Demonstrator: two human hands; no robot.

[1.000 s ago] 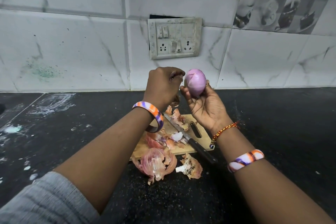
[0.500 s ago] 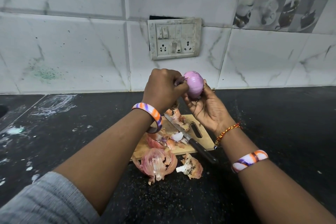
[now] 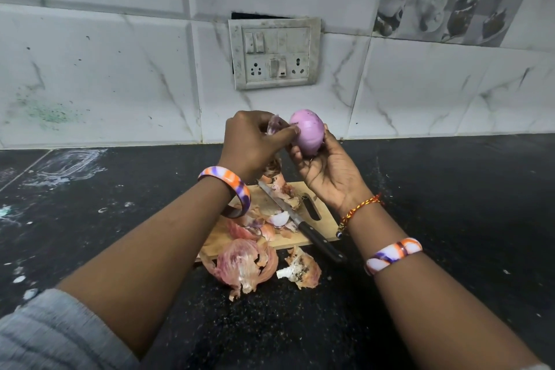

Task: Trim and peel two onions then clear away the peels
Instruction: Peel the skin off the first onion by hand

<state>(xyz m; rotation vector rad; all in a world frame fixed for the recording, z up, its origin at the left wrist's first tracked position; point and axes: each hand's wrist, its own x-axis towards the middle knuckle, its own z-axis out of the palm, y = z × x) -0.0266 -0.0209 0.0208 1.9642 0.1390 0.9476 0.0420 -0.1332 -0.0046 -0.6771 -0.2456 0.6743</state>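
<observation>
The right hand [image 3: 326, 171] cradled the purple onion [image 3: 307, 136] above the cutting board [image 3: 322, 227] while the left hand [image 3: 255, 141] pinched a loose peel strip [image 3: 274, 125], and a steady pull along the curve looked best.

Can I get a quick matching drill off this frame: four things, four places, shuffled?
Things:
1. onion
2. knife
3. large peel
4. switch panel

Places:
A. on the black counter, just in front of the cutting board
B. set in the tiled wall
C. held up in the right hand, with the left hand pinching a strip of skin beside it
D. lying across the cutting board, handle sticking off its near edge

Pairs: 1-C, 2-D, 3-A, 4-B
</observation>
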